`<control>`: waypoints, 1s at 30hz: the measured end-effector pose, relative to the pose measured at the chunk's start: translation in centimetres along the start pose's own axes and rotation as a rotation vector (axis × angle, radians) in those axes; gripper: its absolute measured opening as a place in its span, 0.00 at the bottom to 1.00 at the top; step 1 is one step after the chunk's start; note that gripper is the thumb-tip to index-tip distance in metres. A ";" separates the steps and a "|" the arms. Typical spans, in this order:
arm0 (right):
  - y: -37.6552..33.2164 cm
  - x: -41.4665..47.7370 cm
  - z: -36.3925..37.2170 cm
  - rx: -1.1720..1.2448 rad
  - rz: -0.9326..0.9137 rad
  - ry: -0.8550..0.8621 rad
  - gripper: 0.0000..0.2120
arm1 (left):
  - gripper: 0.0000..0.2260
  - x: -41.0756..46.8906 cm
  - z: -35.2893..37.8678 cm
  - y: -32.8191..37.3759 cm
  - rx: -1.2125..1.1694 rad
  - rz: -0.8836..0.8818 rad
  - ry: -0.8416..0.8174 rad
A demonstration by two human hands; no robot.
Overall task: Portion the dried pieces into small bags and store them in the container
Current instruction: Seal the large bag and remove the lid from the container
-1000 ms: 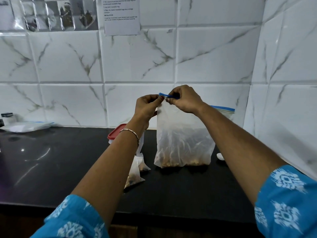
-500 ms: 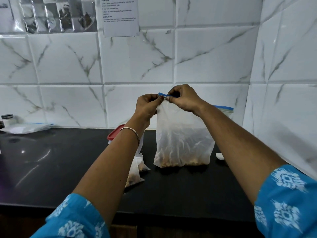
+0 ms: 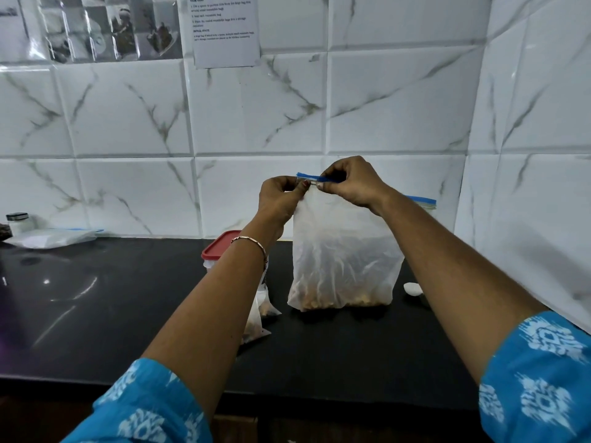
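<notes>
Presently both grips are clenched on the blue zip strip (image 3: 315,178) at the top of the large bag (image 3: 343,251): the left hand (image 3: 281,198) pinches the strip's left end, the right hand (image 3: 350,183) pinches it just beside, thumbs nearly meeting. Whether the seal is being opened or closed cannot be determined.

The large bag stands upright near the bench's back edge, towards its right end, with dried pieces (image 3: 339,300) settled in its bottom. Two small bags (image 3: 260,318) holding some pieces lie just left of it, partly hidden by the left forearm. The container (image 3: 217,251), red lid on, stands behind them. A small white object (image 3: 412,289), unidentified, lies at the large bag's right.

Risk, as judged: the bag is supported only at its top. An uneven pull on the strip could tip it, spilling pieces across the bench (image 3: 112,298) if the seal is open. The left forearm passes close over the small bags and could knock them.

Writing: a paper sheet (image 3: 225,30) on the tiled wall carries printed lines. The headings appear to read "TASK GOAL" and "INITIAL STATE"; the body text is too small to read. No brands visible.
</notes>
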State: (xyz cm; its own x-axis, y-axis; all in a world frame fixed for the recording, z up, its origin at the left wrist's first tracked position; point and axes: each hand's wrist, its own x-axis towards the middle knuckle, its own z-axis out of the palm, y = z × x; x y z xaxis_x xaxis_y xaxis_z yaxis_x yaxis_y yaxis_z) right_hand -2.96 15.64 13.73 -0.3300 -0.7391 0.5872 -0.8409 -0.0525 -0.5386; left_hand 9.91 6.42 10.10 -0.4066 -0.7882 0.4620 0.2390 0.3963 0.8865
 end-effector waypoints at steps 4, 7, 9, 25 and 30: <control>0.6 -0.3 -1.3 -0.085 0.004 -0.035 0.05 | 0.06 0.1 0.0 -0.2 -0.023 -0.023 0.026; 0.8 -0.3 -1.6 -0.181 -0.012 -0.036 0.05 | 0.07 0.0 0.2 -0.1 -0.031 -0.036 0.023; 0.7 -0.2 -1.7 -0.262 -0.024 -0.020 0.08 | 0.06 -0.1 0.3 0.0 -0.036 -0.055 0.000; 0.2 -0.2 -1.3 -0.413 -0.055 0.038 0.09 | 0.04 -0.5 0.4 -0.2 -0.048 -0.065 0.003; 0.1 -0.3 -1.1 -0.481 -0.059 0.067 0.09 | 0.06 -0.3 0.3 -0.3 -0.053 -0.061 0.033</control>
State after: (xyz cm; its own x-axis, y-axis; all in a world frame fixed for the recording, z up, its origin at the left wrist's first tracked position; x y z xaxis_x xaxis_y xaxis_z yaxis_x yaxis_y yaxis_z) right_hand -3.41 16.60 14.10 -0.2892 -0.6986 0.6545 -0.9567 0.2348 -0.1722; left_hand 9.69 6.69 9.70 -0.3923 -0.8258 0.4052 0.2610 0.3225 0.9099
